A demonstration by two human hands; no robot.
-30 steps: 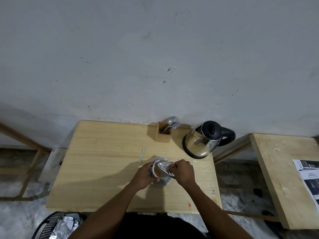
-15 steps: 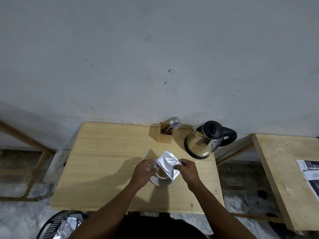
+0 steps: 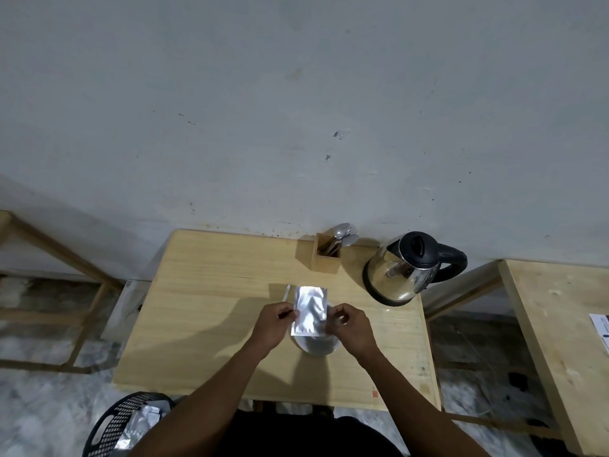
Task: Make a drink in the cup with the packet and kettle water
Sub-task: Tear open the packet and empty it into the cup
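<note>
A silver foil packet is held flat and upright over the white cup, which stands on the wooden table. My left hand pinches the packet's left edge and my right hand pinches its right edge. The packet and my hands hide most of the cup; only its near side shows. A steel kettle with a black lid and handle stands at the table's back right.
A wooden holder with spoons stands at the back next to the kettle. A thin torn strip lies left of the packet. A black basket with foil scraps sits on the floor at the near left. Another wooden table is to the right.
The packet was tipped down into the cup a second ago; both hands have lifted it and turned it flat and upright above the cup.
</note>
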